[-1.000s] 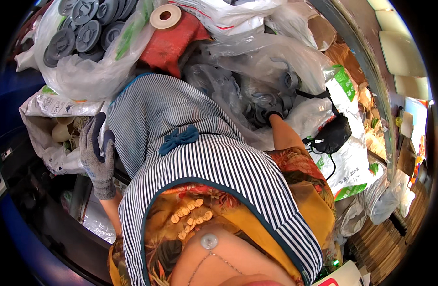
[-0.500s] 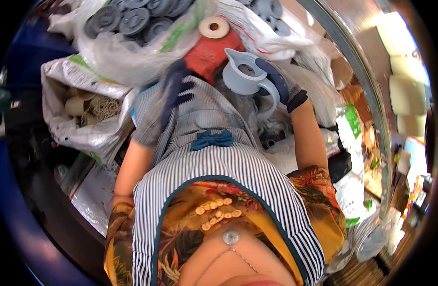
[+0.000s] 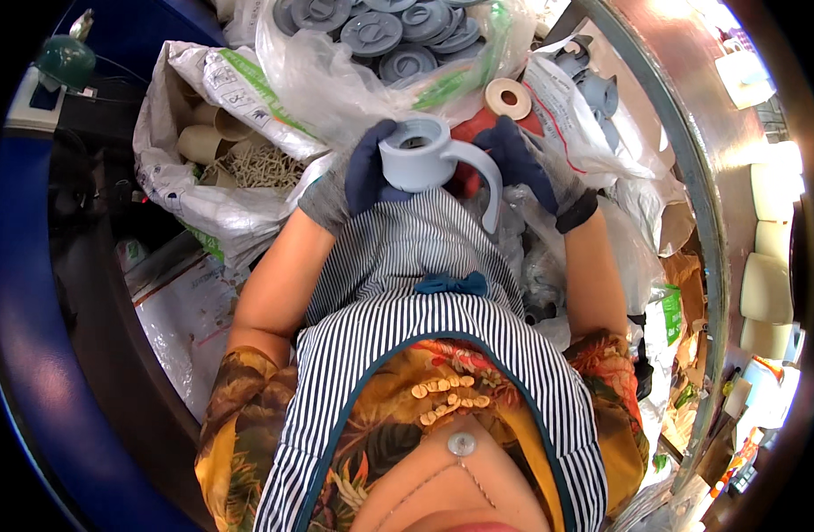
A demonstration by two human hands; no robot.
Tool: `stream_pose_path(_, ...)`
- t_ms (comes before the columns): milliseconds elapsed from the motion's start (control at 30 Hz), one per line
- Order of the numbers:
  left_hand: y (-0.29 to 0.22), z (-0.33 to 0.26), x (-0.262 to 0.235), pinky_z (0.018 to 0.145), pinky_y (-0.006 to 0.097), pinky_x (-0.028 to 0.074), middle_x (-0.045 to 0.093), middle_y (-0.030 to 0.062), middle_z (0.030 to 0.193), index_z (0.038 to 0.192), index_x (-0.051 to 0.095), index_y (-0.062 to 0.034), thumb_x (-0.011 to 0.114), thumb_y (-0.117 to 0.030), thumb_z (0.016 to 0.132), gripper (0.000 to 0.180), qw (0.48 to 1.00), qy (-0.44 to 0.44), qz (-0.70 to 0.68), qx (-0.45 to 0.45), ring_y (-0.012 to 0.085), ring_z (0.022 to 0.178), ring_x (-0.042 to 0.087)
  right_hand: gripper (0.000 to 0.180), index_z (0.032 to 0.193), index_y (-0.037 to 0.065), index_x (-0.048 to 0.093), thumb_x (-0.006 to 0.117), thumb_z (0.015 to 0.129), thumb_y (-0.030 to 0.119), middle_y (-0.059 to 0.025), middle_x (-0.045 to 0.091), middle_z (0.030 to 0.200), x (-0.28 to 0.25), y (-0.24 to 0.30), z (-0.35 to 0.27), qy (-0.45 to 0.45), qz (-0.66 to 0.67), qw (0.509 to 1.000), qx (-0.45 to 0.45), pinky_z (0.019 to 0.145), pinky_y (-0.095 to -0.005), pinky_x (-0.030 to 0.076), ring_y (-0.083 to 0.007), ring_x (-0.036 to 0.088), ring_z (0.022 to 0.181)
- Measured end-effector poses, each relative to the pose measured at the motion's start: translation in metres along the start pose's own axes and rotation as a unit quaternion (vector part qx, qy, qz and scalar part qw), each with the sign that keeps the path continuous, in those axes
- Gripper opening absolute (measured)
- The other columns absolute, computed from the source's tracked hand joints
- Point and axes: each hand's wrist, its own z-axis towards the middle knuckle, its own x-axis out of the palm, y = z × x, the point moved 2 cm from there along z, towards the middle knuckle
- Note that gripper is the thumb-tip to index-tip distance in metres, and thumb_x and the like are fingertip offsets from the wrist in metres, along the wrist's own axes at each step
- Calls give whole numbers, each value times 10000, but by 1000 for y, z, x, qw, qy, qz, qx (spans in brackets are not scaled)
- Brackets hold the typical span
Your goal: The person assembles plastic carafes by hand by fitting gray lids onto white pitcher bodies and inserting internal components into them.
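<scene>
A light blue-grey plastic jug top (image 3: 415, 166) with a round opening and a long curved handle is in my left hand (image 3: 366, 173). My left fingers, in a dark blue-coated glove, wrap its left side and underside. Its handle points right and curves down toward me. My right hand (image 3: 531, 168), gloved alike, is just right of the handle, apart from it, fingers loosely bent and nothing visible in them. Behind the jug top stands a red object (image 3: 474, 129) with a cream ring (image 3: 507, 98) on top. Over my lap lies a striped apron (image 3: 425, 232).
Grey round lids (image 3: 371, 32) fill a clear plastic bag ahead. At the left, a white sack (image 3: 238, 217) holds beige cups and stringy scraps. Another bag (image 3: 549, 97) with grey parts stands at the right, beside a curved metal table edge (image 3: 704, 186). Clear bagged parts lie right of my lap.
The jug top has passed from my right hand to my left, its handle turned right. My left hand has risen from my lap to hold it. The view has also shifted.
</scene>
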Motion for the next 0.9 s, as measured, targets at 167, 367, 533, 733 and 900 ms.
stream_pose_path(167, -18, -18, -37, 514, 294, 562, 670, 107, 1118, 1302, 524, -63, 459, -496, 939, 569, 991, 54, -120, -14, 176, 890, 689, 618, 1192, 12, 600, 364, 1001, 551, -79, 678, 1024, 43, 46, 19, 95, 102, 987, 82, 842, -296, 526, -142, 653, 890)
stream_pose_path(367, -6, -19, -84, 369, 256, 469, 693, 70, 1046, 1258, 555, -86, 428, -475, 968, 502, 965, 99, -237, -46, 164, 743, 686, 624, 1220, -9, 555, 323, 1015, 533, -116, 680, 1024, 81, 57, 36, 235, 262, 935, 50, 841, -331, 548, -171, 676, 908)
stream_pose_path(533, 4, -32, -106, 360, 231, 434, 690, 59, 981, 1247, 556, -100, 443, -496, 958, 504, 952, 141, -267, -46, 152, 684, 658, 583, 1241, -25, 541, 313, 1034, 470, -116, 666, 1038, 112, 63, 39, 206, 244, 946, 64, 801, -302, 537, -155, 663, 860)
stream_pose_path(733, 3, -78, -86, 731, 323, 581, 637, 121, 1163, 1324, 499, -50, 461, -543, 926, 635, 968, -55, 13, 246, 213, 973, 665, 641, 1420, 7, 361, 671, 894, 204, -96, 620, 1034, 125, 49, 31, 150, -39, 985, -70, 834, -307, 498, -188, 613, 930)
stream_pose_path(900, 14, -77, -83, 967, 364, 483, 562, 184, 1262, 1363, 451, -21, 406, -279, 1028, 425, 939, -148, 172, 257, 269, 1131, 578, 943, 1479, -1, 288, 801, 722, 228, -169, 424, 1470, 134, 28, 8, 64, -116, 978, -161, 1106, -358, 333, -208, 438, 1326)
